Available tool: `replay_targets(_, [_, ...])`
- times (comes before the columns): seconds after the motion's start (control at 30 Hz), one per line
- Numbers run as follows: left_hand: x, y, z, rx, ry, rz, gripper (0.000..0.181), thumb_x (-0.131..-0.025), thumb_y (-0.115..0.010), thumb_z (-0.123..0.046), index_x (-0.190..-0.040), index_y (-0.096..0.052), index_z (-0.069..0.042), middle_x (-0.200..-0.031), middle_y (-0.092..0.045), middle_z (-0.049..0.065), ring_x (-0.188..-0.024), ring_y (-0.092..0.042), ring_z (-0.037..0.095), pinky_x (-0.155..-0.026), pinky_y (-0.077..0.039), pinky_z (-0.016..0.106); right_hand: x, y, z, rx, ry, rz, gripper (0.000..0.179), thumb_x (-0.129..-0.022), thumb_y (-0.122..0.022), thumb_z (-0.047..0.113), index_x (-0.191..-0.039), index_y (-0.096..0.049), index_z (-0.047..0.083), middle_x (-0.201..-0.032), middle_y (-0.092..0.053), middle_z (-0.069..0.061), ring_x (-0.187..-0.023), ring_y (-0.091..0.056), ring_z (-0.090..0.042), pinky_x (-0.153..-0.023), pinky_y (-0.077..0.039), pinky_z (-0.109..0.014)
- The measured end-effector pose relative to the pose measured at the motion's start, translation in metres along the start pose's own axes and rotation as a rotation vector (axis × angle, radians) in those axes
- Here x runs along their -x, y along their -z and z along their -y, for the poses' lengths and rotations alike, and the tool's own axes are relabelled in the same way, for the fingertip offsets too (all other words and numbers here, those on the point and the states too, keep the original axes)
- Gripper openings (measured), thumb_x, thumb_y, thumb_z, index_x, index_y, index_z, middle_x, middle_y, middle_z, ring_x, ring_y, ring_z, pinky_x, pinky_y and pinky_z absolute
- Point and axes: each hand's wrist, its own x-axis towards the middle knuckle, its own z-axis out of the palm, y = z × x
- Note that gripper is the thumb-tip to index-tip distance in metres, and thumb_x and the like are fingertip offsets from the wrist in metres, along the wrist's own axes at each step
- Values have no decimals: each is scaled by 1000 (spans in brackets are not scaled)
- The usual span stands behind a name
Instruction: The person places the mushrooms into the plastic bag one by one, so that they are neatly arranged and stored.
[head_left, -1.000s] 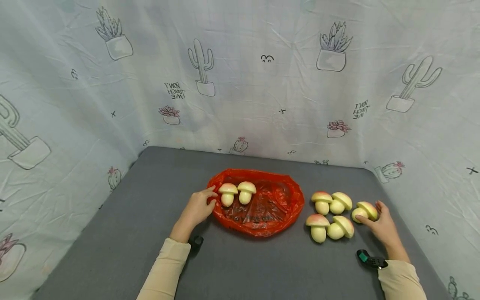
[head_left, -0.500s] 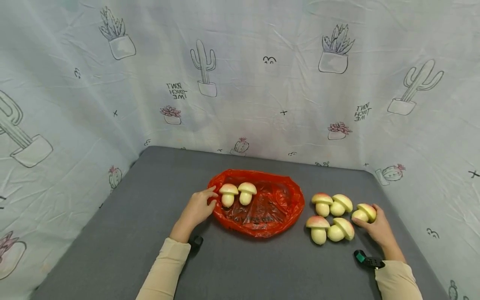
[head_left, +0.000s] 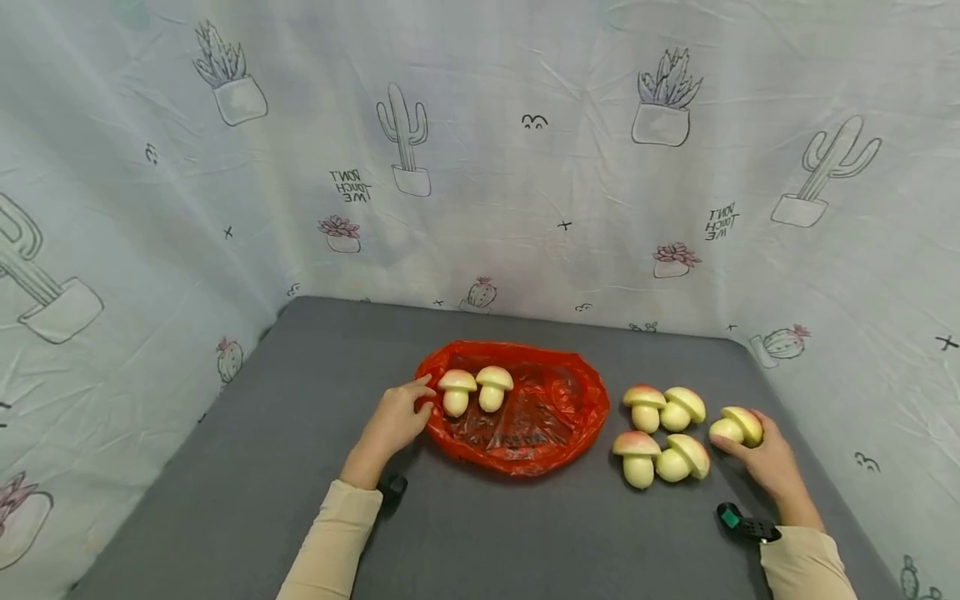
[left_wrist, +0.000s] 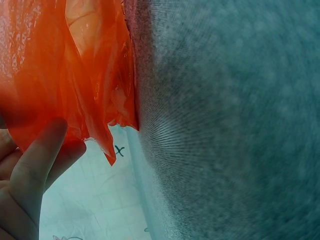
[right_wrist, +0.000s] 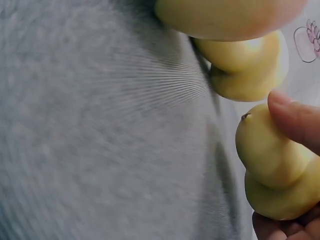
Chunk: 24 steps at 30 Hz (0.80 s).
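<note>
Two toy mushrooms, one on the left (head_left: 457,392) and one beside it (head_left: 494,388), lie in a red plastic bag (head_left: 517,465) whose rim is spread wide on the table. My left hand (head_left: 396,419) pinches the bag's left rim; in the left wrist view the thumb (left_wrist: 37,162) lies against the thin plastic. On the right, my right hand (head_left: 772,462) holds another toy mushroom (right_wrist: 272,150) between thumb and fingers, with its cap away from the bag. Several pale yellow mushrooms with pinkish caps, including a front one (head_left: 637,458), lie between the bag and this hand.
The grey table (head_left: 480,542) has its right edge close beyond my right hand. A white cloth with cactus drawings (head_left: 480,167) hangs behind and at both sides. Black wrist straps show at the left wrist (head_left: 392,490) and the right wrist (head_left: 746,525).
My right hand has drawn its fingers and thumb in around the rightmost mushroom, which has shifted slightly right, away from the others. The left hand and the bag have stayed in place.
</note>
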Motion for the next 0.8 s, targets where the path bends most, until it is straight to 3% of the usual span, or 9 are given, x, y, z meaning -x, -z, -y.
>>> replay_targets(0.03, [0,-1,0,3,2,-3,24,-86,-59,-3,-106,-70,3,-134,-55,17,-52,-44,17,-54,-36,26,1,2,1,-1,-1,-7,99,-88,-61,44,-147,-5,-12,-135,-28,-43,-111,-38,-51,-83,-33,-57])
replay_targets(0.1, [0,-2,0,-2,-8,-19,23,-85,-60,-2,-105,-70,3,-133,-56,17,-62,-54,19,-58,-40,27,4,5,4,-9,-5,-19,98,-88,-61,44,-147,-6,-12,-135,-28,-43,-111,-38,-51,-83,-33,-57])
replay_targets(0.17, [0,-2,1,-10,-19,-36,22,-84,-61,-2,-103,-71,3,-131,-58,17,-83,-64,25,-67,-46,31,5,8,7,-19,-7,-30,97,-88,-60,45,-147,-6,-11,-136,-28,-42,-112,-37,-50,-84,-33,-56])
replay_targets(0.23, [0,-2,0,-14,-20,-42,22,-84,-61,-2,-103,-71,3,-131,-58,17,-97,-63,27,-69,-45,32,7,11,12,-29,-5,-40,96,-89,-60,44,-148,-7,-9,-137,-28,-42,-112,-37,-49,-83,-32,-55])
replay_targets(0.4, [-1,-1,-1,-7,-9,-25,23,-85,-61,-3,-104,-70,4,-132,-56,18,-93,-62,28,-61,-40,30,10,17,24,-41,44,-61,92,-89,-61,42,-149,-10,-6,-135,-33,-37,-105,-41,-39,-75,-33,-40])
replay_targets(0.53, [0,-2,-1,-16,-22,-32,22,-84,-62,-3,-103,-70,4,-131,-57,18,-110,-60,31,-70,-45,34,13,23,36,-54,131,-91,85,-88,-64,36,-149,-18,-3,-127,-42,-29,-91,-44,-12,-68,-34,-27])
replay_targets(0.63, [0,-2,0,-29,-38,-49,21,-83,-62,-3,-102,-71,4,-130,-59,17,-113,-59,33,-79,-48,39,14,25,45,-75,199,-110,80,-88,-66,32,-148,-23,-1,-120,-46,-19,-82,-41,3,-64,-36,-21])
replay_targets(0.8, [1,-2,0,-40,-48,-65,20,-82,-63,-3,-100,-71,3,-129,-60,17,-113,-59,33,-83,-49,40,17,27,65,-116,244,-97,78,-88,-66,28,-148,-24,1,-118,-45,-13,-84,-43,7,-64,-39,-16])
